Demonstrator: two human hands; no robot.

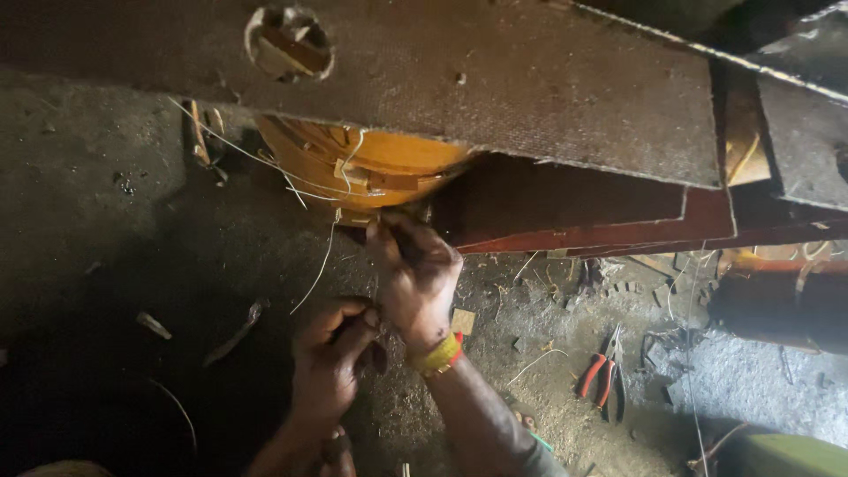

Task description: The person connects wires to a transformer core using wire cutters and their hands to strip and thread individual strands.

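Head view: dim, debris-strewn dirt floor (97, 203), perhaps workshop.

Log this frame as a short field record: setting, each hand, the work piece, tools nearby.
setting: dim dirt floor under a dark board with a round hole
right hand: raised to the orange winding's lower edge, pinching something dark; yellow wristband
left hand: lower, closed; contents unclear
work piece: orange winding, pale strings hanging off it
tools: red-handled pliers on the floor, untouched
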